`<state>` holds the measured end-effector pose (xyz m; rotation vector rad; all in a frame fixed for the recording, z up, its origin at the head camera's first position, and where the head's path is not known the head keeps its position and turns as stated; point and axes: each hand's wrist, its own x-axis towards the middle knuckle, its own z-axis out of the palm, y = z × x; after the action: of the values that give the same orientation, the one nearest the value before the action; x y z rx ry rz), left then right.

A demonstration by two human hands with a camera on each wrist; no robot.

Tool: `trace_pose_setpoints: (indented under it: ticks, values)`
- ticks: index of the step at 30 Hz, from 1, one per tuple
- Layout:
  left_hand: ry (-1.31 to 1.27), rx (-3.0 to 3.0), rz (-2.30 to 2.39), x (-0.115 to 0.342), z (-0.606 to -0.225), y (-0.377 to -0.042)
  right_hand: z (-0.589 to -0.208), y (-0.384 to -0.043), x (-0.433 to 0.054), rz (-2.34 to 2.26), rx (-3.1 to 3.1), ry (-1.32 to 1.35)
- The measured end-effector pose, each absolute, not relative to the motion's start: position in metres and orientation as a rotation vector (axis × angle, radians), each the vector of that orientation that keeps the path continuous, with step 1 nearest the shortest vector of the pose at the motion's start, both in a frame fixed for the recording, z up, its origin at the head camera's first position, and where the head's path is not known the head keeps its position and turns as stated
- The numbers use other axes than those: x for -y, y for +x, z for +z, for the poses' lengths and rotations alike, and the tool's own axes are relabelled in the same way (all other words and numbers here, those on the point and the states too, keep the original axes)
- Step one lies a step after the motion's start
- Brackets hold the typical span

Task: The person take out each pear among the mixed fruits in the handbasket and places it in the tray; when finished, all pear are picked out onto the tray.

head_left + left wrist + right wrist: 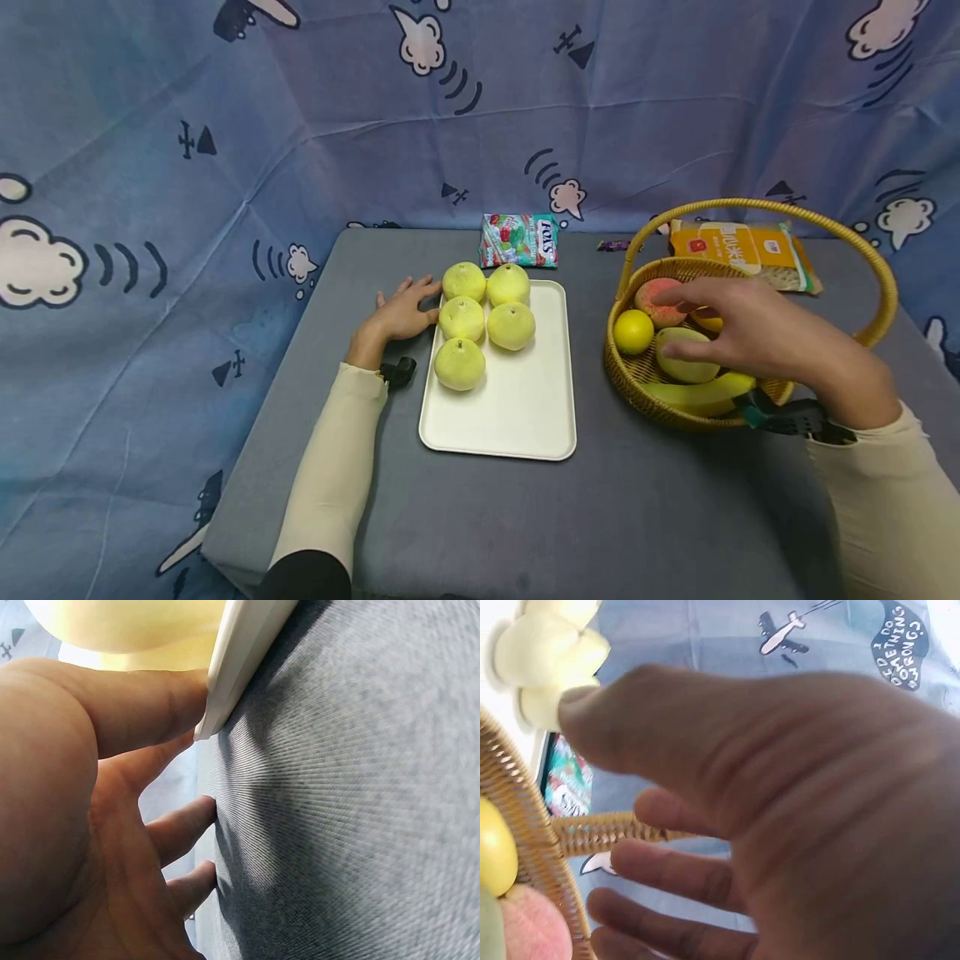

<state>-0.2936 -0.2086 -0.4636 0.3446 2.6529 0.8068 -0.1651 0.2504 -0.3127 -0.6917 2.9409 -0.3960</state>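
Note:
Several pale yellow-green round fruits (pixel 460 364) sit in the left part of a white tray (pixel 525 417). My left hand (pixel 405 310) is at the tray's upper left edge; in the left wrist view its thumb touches the rim and other fingertips rest on the cloth. Over the wicker basket (pixel 622 383) hovers my right hand (pixel 757 329), fingers loosely bent with nothing between them. Inside the basket lie a peach (pixel 657 300), a yellow lemon-like fruit (pixel 633 332), a green oval fruit (pixel 686 367), a banana (pixel 705 396) and an orange fruit (pixel 707 322), partly hidden by the hand.
A teal candy packet (pixel 519 240) lies behind the tray. Behind the basket are a yellow food bag (pixel 750 248) and a small purple wrapped item (pixel 613 245). The basket's tall handle (pixel 757 204) arches over it. A patterned blue curtain (pixel 420 150) hangs behind the grey table (pixel 480 525).

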Motion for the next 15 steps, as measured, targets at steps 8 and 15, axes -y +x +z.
trace_pose_setpoints:
  ticks: [8,15]
  values:
    - [0.338,-2.660,0.797,0.209,-0.464,-0.293,-0.331,-0.167,-0.263,-0.352,-2.914,-0.667]
    - [0.341,-2.658,0.802,0.209,-0.464,-0.293,-0.346,-0.174,-0.270,-0.266,-2.883,-0.627]
